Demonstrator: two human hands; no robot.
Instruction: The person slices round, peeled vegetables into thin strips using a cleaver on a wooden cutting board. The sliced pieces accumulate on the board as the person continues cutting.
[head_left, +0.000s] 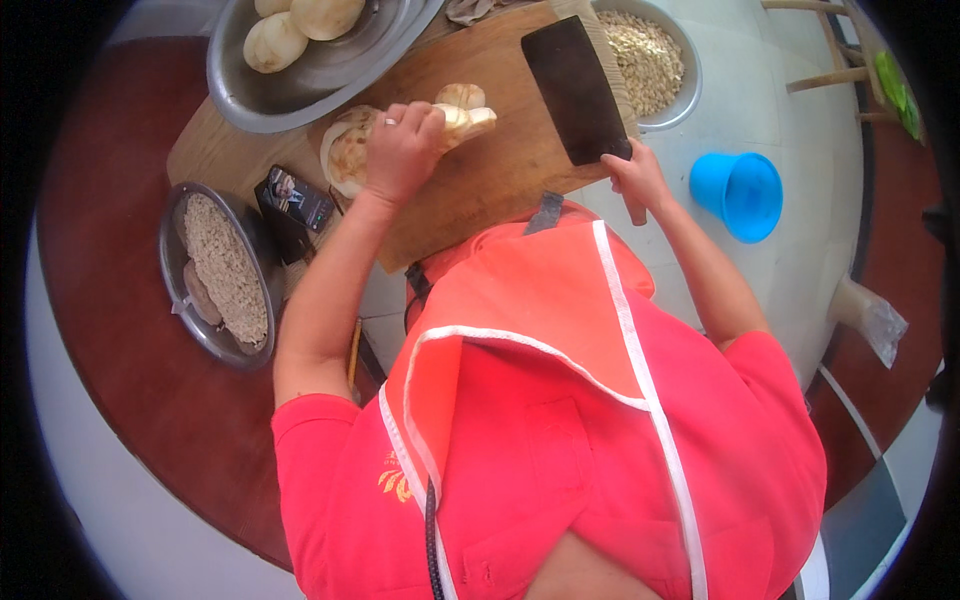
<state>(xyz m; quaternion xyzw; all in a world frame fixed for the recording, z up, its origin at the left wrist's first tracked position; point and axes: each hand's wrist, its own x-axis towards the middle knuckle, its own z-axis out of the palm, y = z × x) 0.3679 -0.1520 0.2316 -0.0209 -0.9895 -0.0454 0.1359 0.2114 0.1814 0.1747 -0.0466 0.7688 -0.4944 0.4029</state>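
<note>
My right hand (637, 174) grips the wooden handle of a dark, broad cleaver (576, 90), its blade over the right end of the wooden cutting board (450, 217). On the board's left part, my left hand (405, 146) is closed over pieces of browned flatbread. Strips of the flatbread (469, 124) stick out past my fingers to the right. A round flatbread (346, 150) lies partly beneath that hand, its pale rim showing. One more browned piece (460, 95) sits just behind the strips.
A large metal basin (300, 105) with several round breads stands at the back left. Bowls of chopped bits (229, 262) (645, 60) stand at left and back right. A phone (292, 196) leans near the board. A blue bucket (709, 184) stands on the floor at right.
</note>
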